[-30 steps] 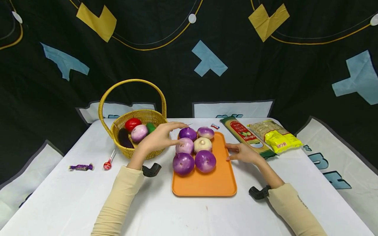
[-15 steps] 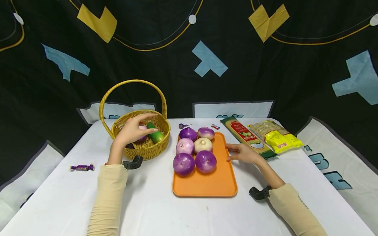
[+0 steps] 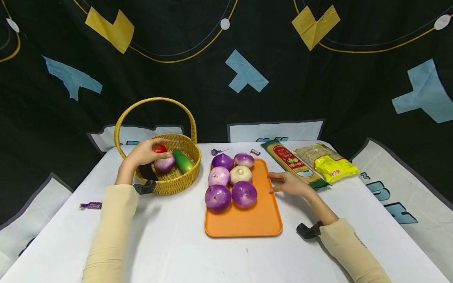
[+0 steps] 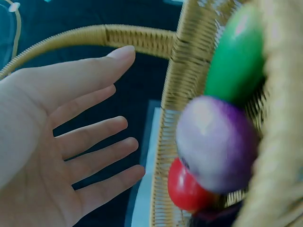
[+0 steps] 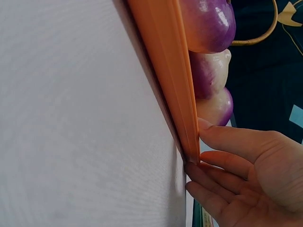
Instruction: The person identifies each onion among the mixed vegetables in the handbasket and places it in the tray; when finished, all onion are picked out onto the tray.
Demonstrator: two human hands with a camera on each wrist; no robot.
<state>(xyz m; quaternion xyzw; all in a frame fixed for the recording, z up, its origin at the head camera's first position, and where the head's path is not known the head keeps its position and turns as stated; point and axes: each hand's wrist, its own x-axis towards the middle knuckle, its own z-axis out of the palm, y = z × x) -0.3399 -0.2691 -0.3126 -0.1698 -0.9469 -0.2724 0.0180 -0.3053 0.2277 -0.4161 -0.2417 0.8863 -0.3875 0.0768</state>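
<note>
My left hand (image 3: 144,153) hangs over the left side of the yellow wicker basket (image 3: 177,188), fingers spread and holding nothing. Below its fingertips lies a purple onion (image 3: 164,162), with a red tomato (image 4: 187,187) and a long green vegetable (image 3: 183,161) beside it. A dark eggplant (image 3: 146,171) is partly hidden by the hand. At the right edge of the orange tray (image 3: 244,226), my right hand (image 3: 288,183) pinches the rim between thumb and fingers. Several purple and whitish onions (image 3: 244,194) stand in two columns on the tray.
Behind the tray lie a purple-wrapped lollipop (image 3: 217,151) and a small wrapped candy (image 3: 255,152). A green noodle packet (image 3: 295,164) and a yellow bag (image 3: 327,161) lie at the back right. A purple candy (image 3: 91,205) is at the left. The basket's tall handle (image 3: 155,99) arches up.
My left hand has left the onions on the tray and moved left over the basket, fingers still apart. My right hand stays at the tray's edge.
</note>
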